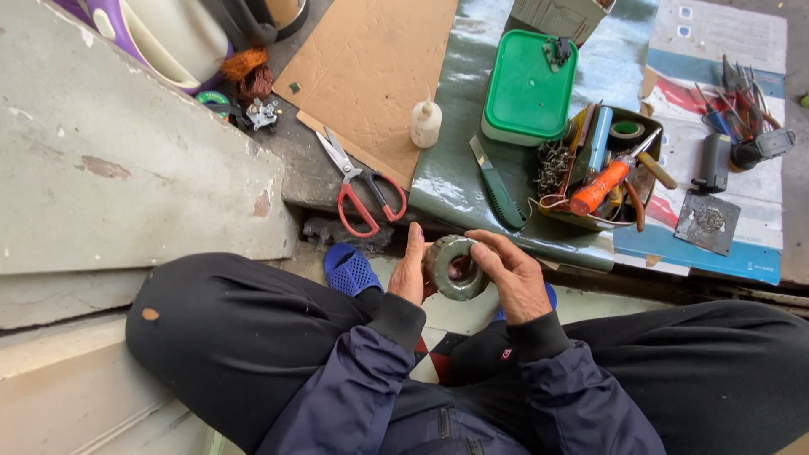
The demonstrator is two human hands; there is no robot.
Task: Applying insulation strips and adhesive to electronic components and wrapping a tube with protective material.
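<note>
A grey metal ring-shaped part (458, 268), like a small motor core, sits between both hands above my knees. My left hand (410, 274) cups its left side with the fingers pointing up. My right hand (512, 274) grips its right rim, fingers curled over the top and the thumb reaching into the hollow middle. Both arms wear dark blue sleeves with black cuffs.
Red-handled scissors (364, 187), a green-handled knife (497, 187) and a small white bottle (425, 124) lie ahead on cardboard and a green mat. A green-lidded box (527, 86) stands by a tray of tools (602, 168). Pliers (742, 101) lie far right. A concrete step (126, 143) rises at left.
</note>
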